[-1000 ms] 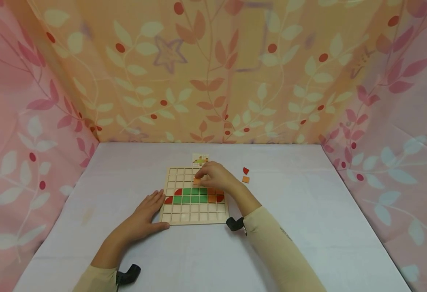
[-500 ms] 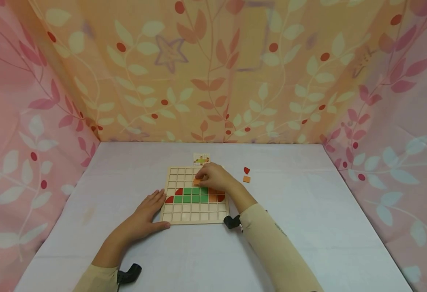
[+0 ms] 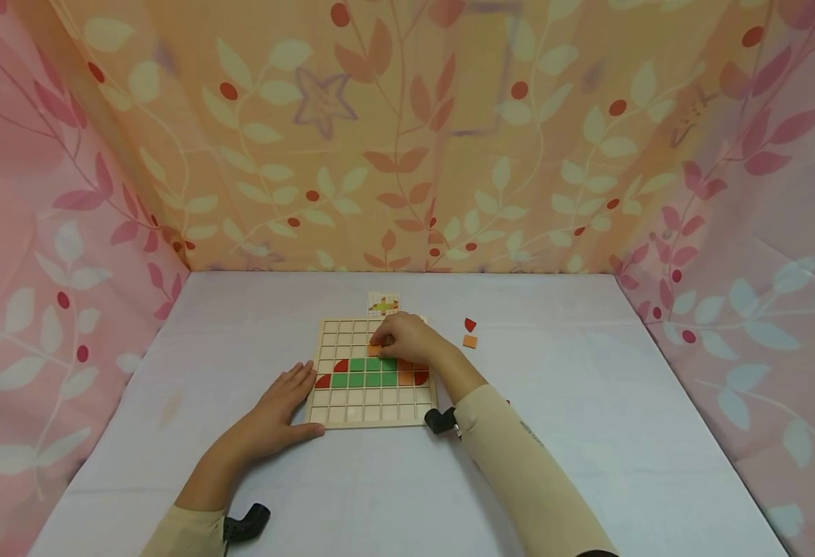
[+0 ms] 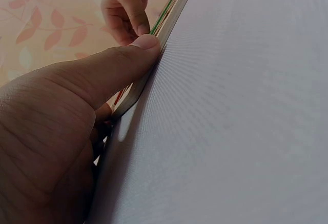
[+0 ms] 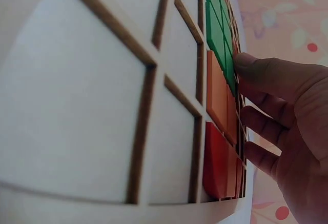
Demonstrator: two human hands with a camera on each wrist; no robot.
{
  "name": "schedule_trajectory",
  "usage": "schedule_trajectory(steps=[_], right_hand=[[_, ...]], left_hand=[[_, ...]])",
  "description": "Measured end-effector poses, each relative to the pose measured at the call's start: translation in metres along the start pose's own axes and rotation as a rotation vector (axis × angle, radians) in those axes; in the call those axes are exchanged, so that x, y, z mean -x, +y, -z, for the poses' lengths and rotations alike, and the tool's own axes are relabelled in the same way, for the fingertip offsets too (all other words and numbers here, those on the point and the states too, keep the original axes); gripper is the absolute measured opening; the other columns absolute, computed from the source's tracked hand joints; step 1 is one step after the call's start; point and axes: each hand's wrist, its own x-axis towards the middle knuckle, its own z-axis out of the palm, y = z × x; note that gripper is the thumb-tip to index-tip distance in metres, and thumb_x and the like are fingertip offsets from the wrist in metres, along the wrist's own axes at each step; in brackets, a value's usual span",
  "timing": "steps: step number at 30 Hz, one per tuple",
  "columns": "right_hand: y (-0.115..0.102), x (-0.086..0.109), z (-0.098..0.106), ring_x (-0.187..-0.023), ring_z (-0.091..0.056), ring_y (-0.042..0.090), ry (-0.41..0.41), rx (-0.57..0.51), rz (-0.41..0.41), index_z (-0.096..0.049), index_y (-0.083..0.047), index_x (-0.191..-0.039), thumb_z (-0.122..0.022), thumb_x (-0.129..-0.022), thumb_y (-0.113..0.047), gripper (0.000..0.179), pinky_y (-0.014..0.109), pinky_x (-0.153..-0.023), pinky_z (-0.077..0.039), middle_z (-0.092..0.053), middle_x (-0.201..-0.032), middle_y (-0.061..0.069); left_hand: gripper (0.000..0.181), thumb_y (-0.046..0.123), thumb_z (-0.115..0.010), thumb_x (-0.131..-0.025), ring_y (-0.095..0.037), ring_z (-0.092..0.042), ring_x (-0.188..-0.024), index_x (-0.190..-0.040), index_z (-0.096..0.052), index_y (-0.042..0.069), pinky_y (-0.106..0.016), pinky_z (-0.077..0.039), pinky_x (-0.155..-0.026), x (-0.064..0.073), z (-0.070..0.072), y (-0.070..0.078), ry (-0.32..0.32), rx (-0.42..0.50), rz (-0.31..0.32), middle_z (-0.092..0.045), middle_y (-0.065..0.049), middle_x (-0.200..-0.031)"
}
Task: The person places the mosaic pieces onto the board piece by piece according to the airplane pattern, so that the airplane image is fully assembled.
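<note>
A pale wooden grid board (image 3: 352, 416) lies flat with two rows of green square tiles (image 3: 356, 379), orange tiles (image 3: 406, 378) and red rounded tiles (image 3: 341, 366) in its cells. Above the green rows my right hand (image 3: 407, 339) pinches an orange square tile (image 3: 374, 350) down at a cell, its thumb and forefinger hiding part of it. In the right wrist view that tile is hidden behind the thumb. My left hand (image 3: 278, 414) lies with fingers straight along the board's left edge, the thumb (image 4: 146, 42) against the near left corner.
A small pattern card (image 3: 383, 303) lies just behind the board. On the white table to the right are a loose red tile (image 3: 470, 325) and a loose orange square (image 3: 470, 341). Flowered cloth (image 3: 407, 155) encloses the back and sides.
The orange tile has come down slightly into its cell under my right hand, and the right forearm has shifted a little left. My left hand stays put at the board's edge.
</note>
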Motion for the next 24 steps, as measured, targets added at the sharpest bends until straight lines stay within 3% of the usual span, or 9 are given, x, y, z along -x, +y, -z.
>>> schedule_trajectory(steps=[9,24], right_hand=[[-0.0012,-0.0033,0.0022,-0.092,-0.059,0.008,-0.024,0.031,0.029,-0.08,-0.023,-0.114,-0.079,-0.092,-0.028,0.023,0.035,-0.091,-0.049,-0.07,-0.103,-0.012],[-0.0046,0.0007,0.0039,-0.096,-0.061,0.009,-0.019,0.053,0.054,-0.079,-0.023,-0.115,-0.078,-0.092,-0.027,0.024,0.039,-0.096,-0.049,-0.07,-0.105,-0.011]], left_hand=[[0.111,0.065,-0.076,-0.082,-0.032,-0.009,-0.159,-0.163,-0.025,0.007,-0.06,-0.014,-0.125,0.0002,0.0004,0.0001,0.0,0.003,-0.003,-0.016,-0.007,-0.172],[0.112,0.065,-0.075,-0.082,-0.032,-0.009,-0.159,-0.163,-0.024,0.007,-0.059,-0.014,-0.125,0.001,0.0,0.0011,0.0,0.01,0.007,-0.016,-0.007,-0.172]])
